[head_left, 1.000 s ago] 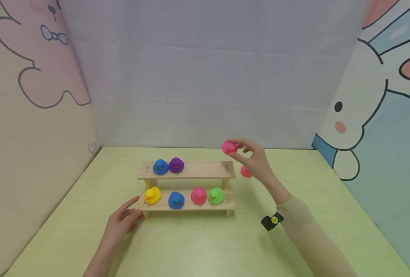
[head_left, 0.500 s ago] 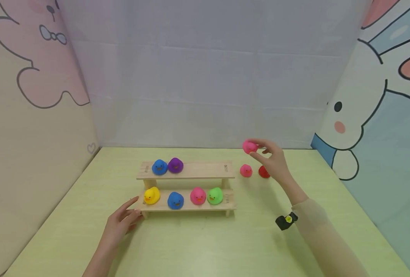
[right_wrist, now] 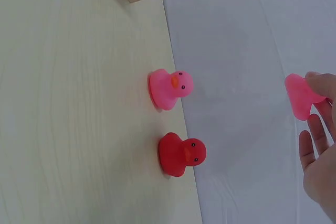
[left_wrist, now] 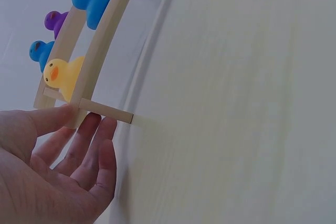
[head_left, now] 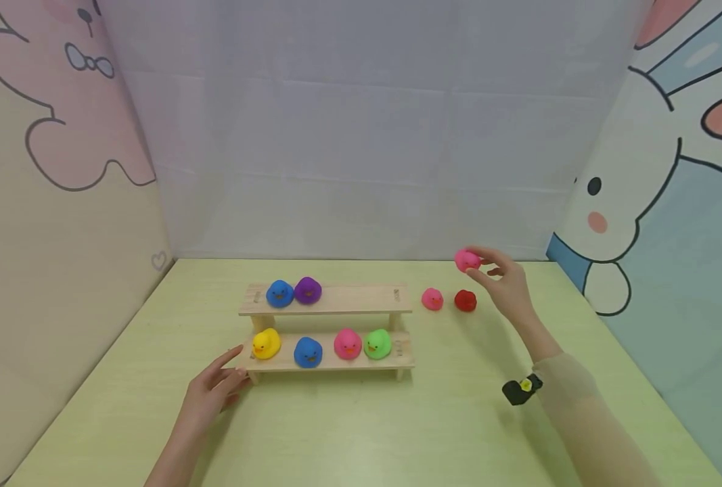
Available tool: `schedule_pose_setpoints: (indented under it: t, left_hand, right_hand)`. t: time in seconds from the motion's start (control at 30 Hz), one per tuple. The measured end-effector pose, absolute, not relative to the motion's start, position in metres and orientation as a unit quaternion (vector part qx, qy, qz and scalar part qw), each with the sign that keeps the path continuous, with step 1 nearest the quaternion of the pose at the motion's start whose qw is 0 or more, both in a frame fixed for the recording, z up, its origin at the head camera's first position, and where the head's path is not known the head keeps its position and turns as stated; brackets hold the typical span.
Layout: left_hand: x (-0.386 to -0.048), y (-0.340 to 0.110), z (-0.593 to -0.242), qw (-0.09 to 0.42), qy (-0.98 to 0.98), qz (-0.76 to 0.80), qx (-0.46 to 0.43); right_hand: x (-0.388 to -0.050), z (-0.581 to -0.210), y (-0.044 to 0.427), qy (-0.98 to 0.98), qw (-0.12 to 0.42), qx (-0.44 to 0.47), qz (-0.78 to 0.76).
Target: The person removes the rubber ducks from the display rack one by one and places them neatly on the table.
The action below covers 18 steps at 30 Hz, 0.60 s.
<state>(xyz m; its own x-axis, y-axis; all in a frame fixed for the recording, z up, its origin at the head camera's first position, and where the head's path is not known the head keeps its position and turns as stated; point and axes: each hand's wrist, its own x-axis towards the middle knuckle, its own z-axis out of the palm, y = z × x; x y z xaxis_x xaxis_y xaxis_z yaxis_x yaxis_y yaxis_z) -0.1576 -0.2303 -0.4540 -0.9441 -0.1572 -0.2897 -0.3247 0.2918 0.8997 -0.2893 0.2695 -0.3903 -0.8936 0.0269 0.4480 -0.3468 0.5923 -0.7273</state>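
Observation:
My right hand (head_left: 508,289) pinches a pink rubber duck (head_left: 467,261) between thumb and fingers, raised above the table behind two ducks. Those two, a pink duck (right_wrist: 169,88) and a red duck (right_wrist: 180,155), sit on the table to the right of a two-tier wooden shelf (head_left: 361,298). My left hand (left_wrist: 65,169) holds the left end of its lower tier, thumb on one side and fingers on the other. Nearest that hand is a yellow duck (left_wrist: 64,76). A blue duck (head_left: 308,352), a pink duck (head_left: 348,343) and a green duck (head_left: 377,343) share this tier.
A blue duck (head_left: 280,293) and a purple duck (head_left: 308,291) sit side by side at the left of the upper tier. The pale wooden table (head_left: 361,433) ends at a white sheet (head_left: 361,169) behind. Printed panels stand on both sides.
My right hand has moved right with the pink duck, from above the shelf's right end to past the two table ducks, uncovering the red one. My left hand stays on the shelf.

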Motion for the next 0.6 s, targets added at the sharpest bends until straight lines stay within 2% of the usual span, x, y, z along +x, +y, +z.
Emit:
schedule_pose_setpoints:
  t: [0.37,0.6]
  left_hand:
    - [-0.157,-0.23,-0.453,0.074,0.799,0.578,-0.152]
    - [-0.157,-0.231,-0.453,0.078,0.795,0.581,-0.155]
  right_hand:
    - [-0.293,-0.401,0.298,-0.878,0.222,0.072,0.418]
    - [-0.294,-0.411,0.309,-0.891,0.204,0.071,0.399]
